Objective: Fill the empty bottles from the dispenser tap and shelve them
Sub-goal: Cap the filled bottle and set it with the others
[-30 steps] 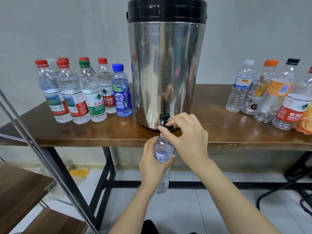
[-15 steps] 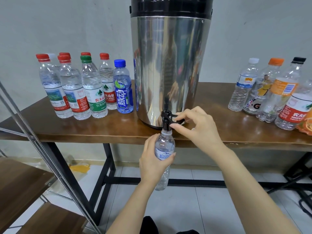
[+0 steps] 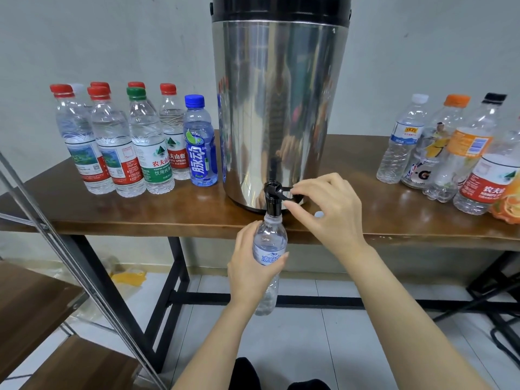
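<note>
A tall steel dispenser (image 3: 278, 108) with a black lid stands on the wooden table (image 3: 168, 209). Its black tap (image 3: 273, 194) sticks out over the table's front edge. My left hand (image 3: 250, 266) grips a clear uncapped bottle (image 3: 270, 243) with a blue-lettered label, holding its mouth right under the tap spout. My right hand (image 3: 326, 209) pinches the tap's lever between thumb and fingers. Several capped bottles (image 3: 121, 142) with red, green and blue caps stand left of the dispenser. Several more capped bottles (image 3: 450, 153) stand on the right.
A shelf unit with wooden boards (image 3: 31, 302) and slanted metal rails (image 3: 70, 266) stands at the lower left. Black table legs and a crossbar (image 3: 309, 301) run under the table above a tiled floor. A yellow scrap (image 3: 129, 277) lies on the floor.
My right hand moved from covering the top of the tap to its right side, and now pinches the lever. The left hand keeps the bottle under the spout. The view drew closer.
</note>
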`<control>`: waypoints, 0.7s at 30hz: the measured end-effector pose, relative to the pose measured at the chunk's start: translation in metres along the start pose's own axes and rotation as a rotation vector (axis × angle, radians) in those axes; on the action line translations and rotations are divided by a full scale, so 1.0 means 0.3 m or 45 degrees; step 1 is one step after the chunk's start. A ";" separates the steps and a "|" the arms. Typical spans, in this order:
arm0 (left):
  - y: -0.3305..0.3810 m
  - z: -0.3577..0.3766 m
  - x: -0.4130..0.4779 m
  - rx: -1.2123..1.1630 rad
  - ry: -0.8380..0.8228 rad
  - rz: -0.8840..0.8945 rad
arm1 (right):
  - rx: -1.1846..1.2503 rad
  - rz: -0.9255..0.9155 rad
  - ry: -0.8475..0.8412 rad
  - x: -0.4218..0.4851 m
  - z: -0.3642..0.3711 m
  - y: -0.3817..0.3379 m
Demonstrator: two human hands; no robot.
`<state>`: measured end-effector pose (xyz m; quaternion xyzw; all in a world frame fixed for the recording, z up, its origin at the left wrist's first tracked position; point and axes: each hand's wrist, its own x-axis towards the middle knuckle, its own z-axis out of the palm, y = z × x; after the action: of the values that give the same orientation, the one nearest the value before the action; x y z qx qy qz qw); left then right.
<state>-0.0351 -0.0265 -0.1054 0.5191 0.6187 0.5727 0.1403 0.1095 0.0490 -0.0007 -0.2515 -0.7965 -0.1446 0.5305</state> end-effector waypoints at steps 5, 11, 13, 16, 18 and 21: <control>0.003 0.002 -0.002 -0.007 0.002 -0.006 | 0.084 0.107 0.090 -0.029 0.049 -0.012; -0.003 0.006 -0.005 -0.010 0.010 0.005 | 0.358 0.329 0.207 -0.067 0.095 -0.039; -0.002 0.006 -0.005 -0.020 0.015 0.002 | 0.380 0.381 0.238 -0.072 0.102 -0.052; -0.001 0.006 -0.005 -0.024 0.020 0.005 | 0.399 0.434 0.254 -0.075 0.109 -0.064; -0.003 0.005 -0.006 -0.033 0.022 0.001 | 0.413 0.470 0.258 -0.077 0.112 -0.066; -0.002 0.005 -0.006 -0.042 0.019 0.002 | 0.423 0.480 0.263 -0.079 0.113 -0.065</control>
<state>-0.0334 -0.0269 -0.1072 0.5128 0.6099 0.5869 0.1437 0.0798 0.0437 -0.0353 -0.2889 -0.6900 0.0643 0.6605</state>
